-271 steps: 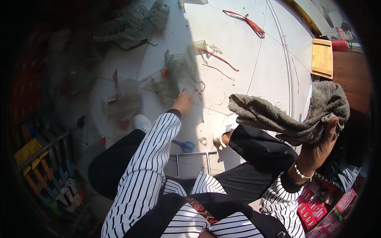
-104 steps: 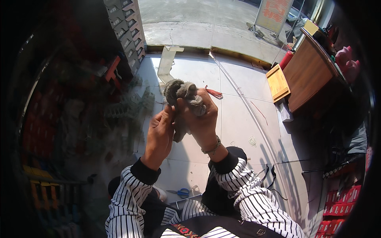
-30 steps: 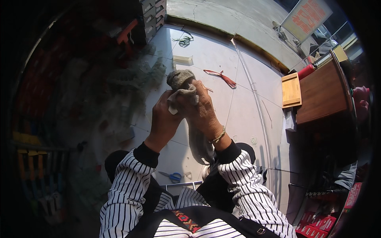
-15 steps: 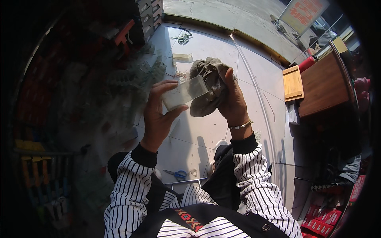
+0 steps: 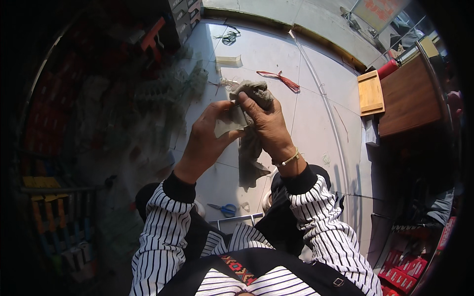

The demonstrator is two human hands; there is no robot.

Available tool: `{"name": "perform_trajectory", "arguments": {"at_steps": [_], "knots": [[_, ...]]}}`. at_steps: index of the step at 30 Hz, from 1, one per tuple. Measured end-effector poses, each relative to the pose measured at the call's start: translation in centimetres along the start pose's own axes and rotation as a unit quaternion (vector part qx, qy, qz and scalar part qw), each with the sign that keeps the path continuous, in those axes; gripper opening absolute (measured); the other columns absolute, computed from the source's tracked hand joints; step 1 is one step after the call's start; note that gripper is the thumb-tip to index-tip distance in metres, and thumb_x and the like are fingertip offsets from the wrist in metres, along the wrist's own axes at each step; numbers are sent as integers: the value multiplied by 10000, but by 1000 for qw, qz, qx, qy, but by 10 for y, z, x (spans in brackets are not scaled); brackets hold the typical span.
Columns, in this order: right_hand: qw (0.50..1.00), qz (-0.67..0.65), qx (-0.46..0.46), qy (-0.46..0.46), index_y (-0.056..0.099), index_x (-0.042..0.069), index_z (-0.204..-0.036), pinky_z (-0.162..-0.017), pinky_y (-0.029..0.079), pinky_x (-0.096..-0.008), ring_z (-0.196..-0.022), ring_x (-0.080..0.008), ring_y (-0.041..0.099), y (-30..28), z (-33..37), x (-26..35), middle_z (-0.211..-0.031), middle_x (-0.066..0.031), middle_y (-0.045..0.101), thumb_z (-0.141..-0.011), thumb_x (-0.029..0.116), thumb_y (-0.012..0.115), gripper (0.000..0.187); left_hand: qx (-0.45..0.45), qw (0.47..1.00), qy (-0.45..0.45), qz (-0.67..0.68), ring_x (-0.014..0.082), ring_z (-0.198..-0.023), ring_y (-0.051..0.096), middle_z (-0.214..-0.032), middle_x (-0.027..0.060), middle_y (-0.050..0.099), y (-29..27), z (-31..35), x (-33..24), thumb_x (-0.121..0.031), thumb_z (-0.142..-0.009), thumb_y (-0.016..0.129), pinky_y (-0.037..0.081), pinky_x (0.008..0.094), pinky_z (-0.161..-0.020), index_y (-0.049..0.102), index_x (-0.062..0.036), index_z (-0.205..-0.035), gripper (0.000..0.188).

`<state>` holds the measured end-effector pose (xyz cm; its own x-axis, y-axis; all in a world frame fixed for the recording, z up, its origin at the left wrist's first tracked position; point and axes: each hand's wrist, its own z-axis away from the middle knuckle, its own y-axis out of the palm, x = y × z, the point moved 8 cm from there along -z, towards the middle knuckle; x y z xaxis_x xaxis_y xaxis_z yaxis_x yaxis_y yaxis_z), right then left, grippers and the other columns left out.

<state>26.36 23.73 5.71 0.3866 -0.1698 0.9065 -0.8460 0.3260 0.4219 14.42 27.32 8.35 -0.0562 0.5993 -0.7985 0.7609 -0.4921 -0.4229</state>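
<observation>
My left hand [image 5: 202, 140] grips a clear plastic box [image 5: 224, 126] between thumb and fingers, in front of my chest. Over the far end of that box, my right hand [image 5: 271, 126] is closed on a grey cloth [image 5: 250, 163]. Part of the cloth is bunched above my right thumb, and the rest hangs down below the hand. The two hands nearly touch. Cloth and fingers cover much of the box, so its far end is hidden.
On the tiled floor below lie blue-handled scissors [image 5: 227, 209], a red strap [image 5: 281, 79], a dark green string [image 5: 228, 37] and another clear piece [image 5: 228, 61]. A long white strip [image 5: 321, 89] runs along the right. A wooden board [image 5: 370, 93] leans by a brown cabinet [image 5: 410, 96].
My right hand has moved left with the cloth, onto the box. The cloth, bunched beside the box before, now hangs down. The red strap on the floor has come into sight.
</observation>
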Motion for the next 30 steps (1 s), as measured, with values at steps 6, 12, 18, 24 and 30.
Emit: {"name": "perform_trajectory", "arguments": {"at_steps": [6,12,18,24,30], "knots": [[971,234,47,23,587,15,-975,-665,450,-224,-732,-90,532,-15,-14,-7,-830,-28,588,-875,499,532,498,17,991,73,-109,221,-969,570,-1045,98,582,-3,4,-7,-61,-694,755,461,327,-830,513,-66,-1131,499],[985,148,-74,-50,518,14,-1072,-731,460,-241,-797,-117,551,-41,-12,32,-869,-39,594,-824,522,592,570,-104,994,-20,-7,154,-802,532,-923,59,579,-42,2,12,-50,-714,734,451,283,-733,542,-55,-1135,463],[936,268,103,-202,501,17,-1109,-782,474,-297,-919,-224,570,28,17,49,-990,-120,583,-838,369,632,463,-84,990,-66,92,120,-778,505,-895,28,558,-28,4,28,-57,-713,739,434,252,-721,559,-63,-1153,475],[847,449,74,-275,564,-6,-1016,-768,491,-355,-943,-338,589,47,25,39,-1044,-194,593,-757,93,685,303,-103,992,-72,1,122,-869,528,-984,40,577,-28,6,34,-55,-769,702,431,256,-801,525,-44,-1196,463],[918,393,28,-42,558,-5,-997,-699,493,-332,-804,-271,617,12,13,25,-925,-147,611,-812,215,666,307,-185,982,-39,-19,146,-746,475,-839,40,522,-50,0,26,-43,-725,722,413,275,-696,576,-76,-1142,443]]}}
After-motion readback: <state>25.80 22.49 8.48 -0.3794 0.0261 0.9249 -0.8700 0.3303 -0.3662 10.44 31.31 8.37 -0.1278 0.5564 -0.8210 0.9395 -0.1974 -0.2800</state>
